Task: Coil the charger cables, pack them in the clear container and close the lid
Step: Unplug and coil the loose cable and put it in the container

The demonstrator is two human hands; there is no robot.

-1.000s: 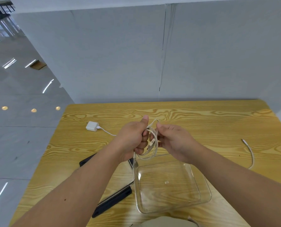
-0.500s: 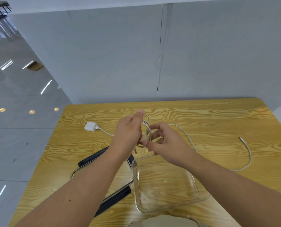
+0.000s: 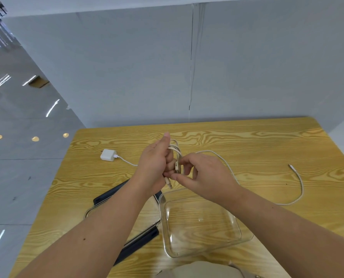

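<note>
My left hand [image 3: 154,165] grips a small coil of white cable [image 3: 176,153] above the table, its plug hanging down below the fist. My right hand [image 3: 205,176] pinches the coil from the right, fingers on the wrap near a small strap. A second white cable [image 3: 298,181] trails loose across the table to the right, with one end running toward my hands. A white charger block [image 3: 108,155] lies at the left, its cord leading behind my left hand. The clear container [image 3: 245,236] stands open below my hands, with nothing in it.
The container's lid [image 3: 141,240], clear with dark edges, lies flat to the left of the container, partly under my left forearm. The wooden table [image 3: 247,141] ends close to a grey wall behind. Shiny floor drops away on the left.
Both hands lifted the coil slightly away from the container and the right hand shifted from beside the coil to pinching its wrap. A loose cable length now shows to the right.
</note>
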